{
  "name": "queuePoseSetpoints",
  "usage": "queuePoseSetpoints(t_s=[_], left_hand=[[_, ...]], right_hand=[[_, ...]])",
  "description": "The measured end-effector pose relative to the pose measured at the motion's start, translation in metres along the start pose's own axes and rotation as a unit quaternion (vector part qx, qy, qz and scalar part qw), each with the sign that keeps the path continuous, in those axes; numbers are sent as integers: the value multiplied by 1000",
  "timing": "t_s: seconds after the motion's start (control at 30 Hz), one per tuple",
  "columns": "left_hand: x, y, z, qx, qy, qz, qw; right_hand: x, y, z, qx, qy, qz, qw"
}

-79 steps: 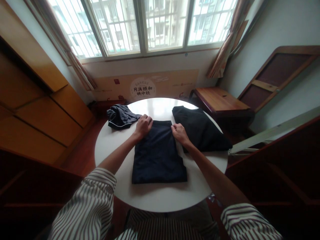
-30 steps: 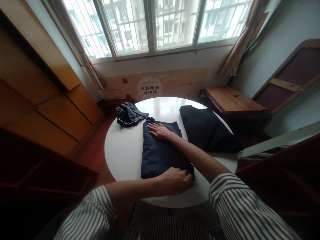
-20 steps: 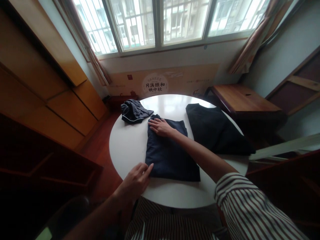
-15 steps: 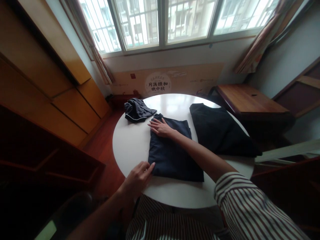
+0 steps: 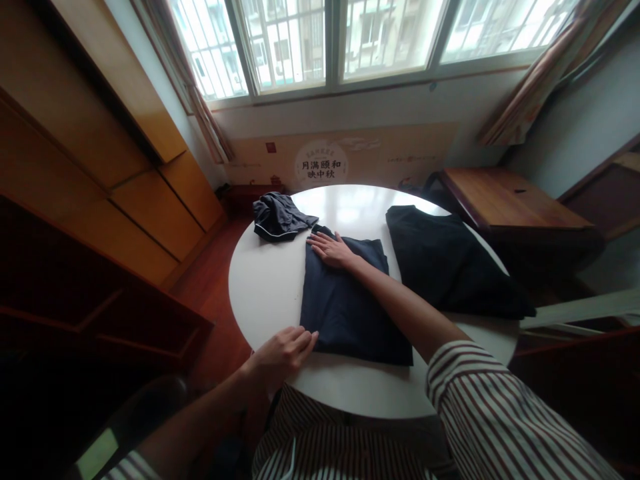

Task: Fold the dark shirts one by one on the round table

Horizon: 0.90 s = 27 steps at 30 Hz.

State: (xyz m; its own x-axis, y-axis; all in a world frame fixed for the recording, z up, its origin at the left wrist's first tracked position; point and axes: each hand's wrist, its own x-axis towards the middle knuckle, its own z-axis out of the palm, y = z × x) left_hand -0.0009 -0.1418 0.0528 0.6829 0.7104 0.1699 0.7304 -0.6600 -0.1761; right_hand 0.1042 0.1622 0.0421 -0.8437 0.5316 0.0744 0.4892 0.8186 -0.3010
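A folded navy garment (image 5: 350,313) lies flat on the white round table (image 5: 265,287). Across its far left corner my right hand (image 5: 333,251) rests palm down, fingers stretched out. My left hand (image 5: 287,350) is closed at the near left corner, with thumb and fingers pinching the edge of the cloth. Just beyond the right fingertips sits a crumpled dark garment (image 5: 280,217) with white piping. To the right, a larger black garment (image 5: 445,263) is spread in a flat folded shape, one corner reaching past the table's edge.
Behind the table on the right stands a brown wooden table (image 5: 510,197). Wooden cabinets (image 5: 155,207) line the left side. A printed banner (image 5: 380,157) runs along the wall below the barred windows (image 5: 380,37).
The view has shifted slightly, moving the scene a little right. My right hand stays flat on the navy garment, and my left hand keeps its pinch at the near corner.
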Motion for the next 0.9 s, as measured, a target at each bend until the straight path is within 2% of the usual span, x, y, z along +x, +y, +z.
queuePoseSetpoints(t_s=[0.1, 0.2, 0.27, 0.43, 0.53, 0.6, 0.77, 0.9], left_hand=[[10, 4, 0, -15, 57, -66, 996], [18, 9, 4, -27, 69, -123, 990], [19, 8, 4, -10, 45, -100, 994], [13, 1, -3, 55, -9, 12, 998], [14, 1, -5, 46, -23, 53, 997], [22, 4, -5, 23, -38, 48, 998], [57, 17, -14, 3, -76, -23, 997], [74, 20, -25, -3, -134, -59, 989]], right_hand=[[-1, 0, 1, -7, 1, -4, 1000], [-1, 0, 1, -14, -1, -18, 1000], [-1, 0, 1, -16, -1, -25, 1000], [2, 1, 0, -11, -12, -5, 1000], [3, 1, 1, -8, -13, -1, 1000], [5, 1, 1, -9, -13, -3, 1000], [5, -7, -13, -19, -27, -14, 999], [-20, -7, -29, -37, 5, -47, 998]])
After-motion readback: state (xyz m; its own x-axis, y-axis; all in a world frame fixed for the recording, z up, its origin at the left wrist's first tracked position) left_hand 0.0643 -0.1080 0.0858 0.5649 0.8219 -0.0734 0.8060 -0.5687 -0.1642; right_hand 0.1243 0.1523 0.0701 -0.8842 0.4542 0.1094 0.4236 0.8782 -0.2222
